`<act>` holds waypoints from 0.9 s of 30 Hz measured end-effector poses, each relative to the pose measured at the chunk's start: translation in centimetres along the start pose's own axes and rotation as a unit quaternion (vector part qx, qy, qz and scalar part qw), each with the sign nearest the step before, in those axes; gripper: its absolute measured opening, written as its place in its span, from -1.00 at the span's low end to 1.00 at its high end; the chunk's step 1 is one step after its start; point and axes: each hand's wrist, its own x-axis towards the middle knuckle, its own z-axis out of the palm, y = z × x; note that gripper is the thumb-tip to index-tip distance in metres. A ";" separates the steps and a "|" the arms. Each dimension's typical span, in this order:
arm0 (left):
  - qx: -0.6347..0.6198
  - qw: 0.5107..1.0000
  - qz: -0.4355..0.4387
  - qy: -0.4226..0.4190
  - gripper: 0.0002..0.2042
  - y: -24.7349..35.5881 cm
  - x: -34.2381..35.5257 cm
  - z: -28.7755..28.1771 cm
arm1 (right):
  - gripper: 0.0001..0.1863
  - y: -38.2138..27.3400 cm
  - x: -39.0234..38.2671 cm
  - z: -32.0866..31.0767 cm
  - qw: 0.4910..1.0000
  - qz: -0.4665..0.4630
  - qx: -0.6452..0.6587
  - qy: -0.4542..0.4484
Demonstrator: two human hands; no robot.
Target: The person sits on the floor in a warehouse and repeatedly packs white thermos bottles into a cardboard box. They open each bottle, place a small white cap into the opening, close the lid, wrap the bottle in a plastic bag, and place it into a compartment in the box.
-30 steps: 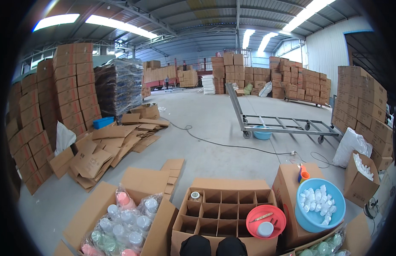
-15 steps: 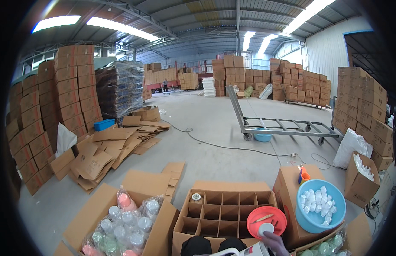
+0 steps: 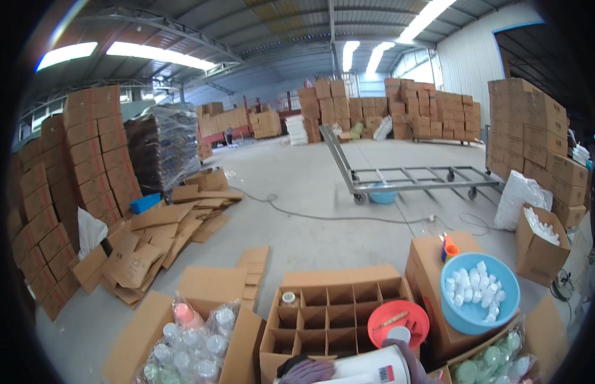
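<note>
A large white cylindrical jug (image 3: 368, 370) with a small red-and-white label lies on its side at the lower edge. My left hand (image 3: 308, 370), in a purple-grey glove, grips its left end. Around the right end bends my gloved right hand (image 3: 409, 353), partly hidden by the jug and the frame edge. Just beyond it, a red round tray (image 3: 418, 315) holds a brown-handled tool (image 3: 391, 320), small dark red pieces and a white round lid (image 3: 399, 333). The divided carton (image 3: 291, 349) stands in front of me, with one white-topped item (image 3: 288, 297) in its far left compartment.
Left, an open carton (image 3: 243, 342) holds bagged pink, clear and green bottles. Right, a blue basin (image 3: 448, 313) of white caps sits on a box beside an orange scoop (image 3: 449, 248). Flattened cardboard (image 3: 144, 256), a metal cart (image 3: 413, 187) and a floor cable (image 3: 310, 216) lie farther off.
The white jug has come further up into view, lying sideways. My left hand has appeared on its left end, and my right hand has moved from the white lid to the jug's right end.
</note>
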 end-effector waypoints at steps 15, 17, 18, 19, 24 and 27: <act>-0.342 0.847 -0.402 -0.060 -0.71 0.7 -2.5 -1.2 | -0.70 -12.3 -0.1 -0.9 0.888 -0.360 -0.184 -0.217; -0.338 0.851 -0.389 -0.102 -0.71 0.7 -2.9 -0.4 | -0.71 -12.2 0.3 -0.8 0.836 -0.418 -0.249 -0.253; -0.347 0.850 -0.374 -0.132 -0.72 0.8 -2.9 0.1 | -0.71 -12.1 0.0 -1.2 0.817 -0.430 -0.276 -0.266; -0.349 0.848 -0.364 -0.160 -0.72 0.8 -3.2 0.2 | -0.71 -11.8 0.3 -1.1 0.794 -0.445 -0.295 -0.292; -0.399 0.773 -0.374 -0.323 -0.74 0.5 -6.5 0.6 | -0.60 -11.7 0.2 -0.5 0.848 -0.356 -0.226 -0.322; -0.464 0.663 -0.443 -0.386 -0.75 -0.2 -9.6 1.3 | -0.36 -12.3 0.2 0.1 0.864 -0.352 -0.193 -0.304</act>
